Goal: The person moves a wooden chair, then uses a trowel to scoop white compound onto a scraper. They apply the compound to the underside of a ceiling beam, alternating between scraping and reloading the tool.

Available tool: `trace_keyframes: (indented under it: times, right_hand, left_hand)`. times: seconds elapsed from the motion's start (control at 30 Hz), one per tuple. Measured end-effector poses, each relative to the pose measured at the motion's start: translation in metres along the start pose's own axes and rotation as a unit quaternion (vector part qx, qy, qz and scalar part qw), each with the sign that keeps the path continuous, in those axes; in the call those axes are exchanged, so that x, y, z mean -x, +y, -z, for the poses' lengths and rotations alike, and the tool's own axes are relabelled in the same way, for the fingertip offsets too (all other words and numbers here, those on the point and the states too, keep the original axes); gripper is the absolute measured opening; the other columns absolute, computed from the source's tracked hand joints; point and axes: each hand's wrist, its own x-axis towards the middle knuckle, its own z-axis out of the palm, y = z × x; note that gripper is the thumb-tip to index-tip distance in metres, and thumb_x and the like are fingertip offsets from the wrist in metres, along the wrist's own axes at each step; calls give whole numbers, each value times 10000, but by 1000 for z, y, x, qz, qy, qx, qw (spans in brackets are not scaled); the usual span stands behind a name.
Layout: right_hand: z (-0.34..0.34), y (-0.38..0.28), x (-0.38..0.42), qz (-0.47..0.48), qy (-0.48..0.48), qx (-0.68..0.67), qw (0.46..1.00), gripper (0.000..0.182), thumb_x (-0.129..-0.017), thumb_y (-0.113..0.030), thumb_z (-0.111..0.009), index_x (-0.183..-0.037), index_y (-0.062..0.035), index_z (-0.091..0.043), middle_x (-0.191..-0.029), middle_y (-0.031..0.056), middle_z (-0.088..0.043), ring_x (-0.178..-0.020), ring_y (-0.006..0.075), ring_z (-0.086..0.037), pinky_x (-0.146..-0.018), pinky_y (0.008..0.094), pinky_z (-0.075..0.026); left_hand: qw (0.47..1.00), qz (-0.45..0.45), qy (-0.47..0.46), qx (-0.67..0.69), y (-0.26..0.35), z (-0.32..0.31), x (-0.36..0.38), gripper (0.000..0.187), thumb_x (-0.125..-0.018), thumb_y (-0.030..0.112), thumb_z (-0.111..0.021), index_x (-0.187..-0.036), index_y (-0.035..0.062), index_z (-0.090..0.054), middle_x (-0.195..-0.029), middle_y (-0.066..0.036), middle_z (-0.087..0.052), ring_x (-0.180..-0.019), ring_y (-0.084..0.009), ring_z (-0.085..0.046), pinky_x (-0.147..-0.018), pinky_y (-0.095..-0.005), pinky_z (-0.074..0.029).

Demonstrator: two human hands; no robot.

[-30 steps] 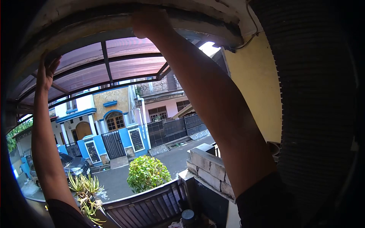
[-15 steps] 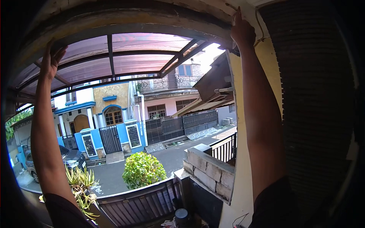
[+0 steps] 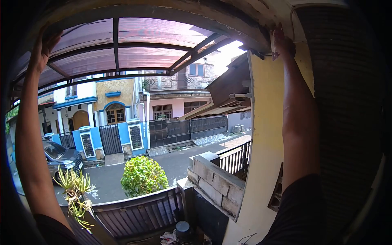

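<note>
Both my arms are raised towards a worn, stained beam overhead. My left hand is up at the left end of the beam, palm turned inward and fingers apart, holding nothing. Whether its fingertips touch the beam is too dark to tell. High on the right, my right hand is closed around a flat, pale, blade-like piece, held upright close to the beam's right end. The piece's exact kind does not show. Just below it is the top of a yellow wall, and a thin cable runs behind the hand.
A translucent canopy on a dark frame spreads ahead. Below are a dark metal gate, a block wall, a bush, a spiky plant and a lidded bucket. A dark ribbed shutter stands at right.
My right hand has moved right and slightly down; its pointing finger is less extended, and the flat piece shows more. My left hand has shifted left and up. The street scene has shifted left.
</note>
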Motion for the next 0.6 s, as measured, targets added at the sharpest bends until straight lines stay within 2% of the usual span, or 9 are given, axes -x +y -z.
trace_keyframes:
  times: [0.13,0.23,0.27,0.33,0.43,0.53,0.6]
  right_hand:
    - [-13,4,-23,6,-25,-55,998,583,-957,-571,-198,-1401,-273,-432,-1196,188,-614,-1141,368,-569,-975,457,-431]
    - [-22,5,-31,24,-27,-18,999,687,-908,-668,-191,-1413,-255,-407,-1203,228,-599,-1149,391,-556,-997,451,-413]
    - [-23,3,-29,64,-7,-8,998,713,-891,-687,-201,-1402,-244,-425,-1202,238,-597,-1155,391,-553,-1005,446,-407]
    - [-22,-4,-26,106,11,4,994,738,-873,-707,-212,-1390,-233,-443,-1201,248,-596,-1160,392,-551,-1012,442,-401]
    - [-11,-9,-21,80,-25,-18,996,726,-869,-703,-239,-1337,-218,-510,-1217,244,-589,-1168,387,-547,-1011,435,-405]
    - [0,-19,-21,101,-22,-51,993,739,-865,-701,-263,-1340,-193,-511,-1192,241,-606,-1160,379,-558,-1010,432,-408]
    - [-13,-8,-45,111,-55,-5,992,758,-870,-695,-273,-1337,-151,-521,-1175,233,-619,-1149,367,-571,-1007,419,-412]
  left_hand:
    - [1000,-13,-5,-13,2,-1,4,546,-946,358,-566,-1402,98,-419,-1328,-227,-514,-1120,-291,-609,-932,-329,-543]
    - [999,-18,-27,-12,-2,1,4,548,-947,362,-562,-1399,87,-419,-1320,-219,-524,-1132,-289,-602,-939,-331,-538]
    - [999,-21,-49,-11,-1,6,1,551,-947,365,-561,-1397,79,-419,-1314,-216,-532,-1139,-286,-598,-944,-332,-535]
    - [998,-10,-53,-21,-2,14,-1,545,-948,369,-559,-1384,69,-434,-1305,-213,-541,-1137,-281,-600,-955,-337,-527]
    - [998,-38,-44,-32,-7,15,-5,527,-938,361,-580,-1360,67,-468,-1270,-211,-570,-1097,-282,-625,-955,-334,-527]
    - [996,-66,-52,-38,-12,20,-6,538,-930,360,-594,-1360,63,-465,-1227,-207,-598,-1063,-276,-645,-935,-327,-540]
    - [995,-50,-77,-33,-9,20,-4,514,-953,349,-554,-1373,72,-452,-1266,-193,-574,-1106,-278,-618,-949,-333,-535]
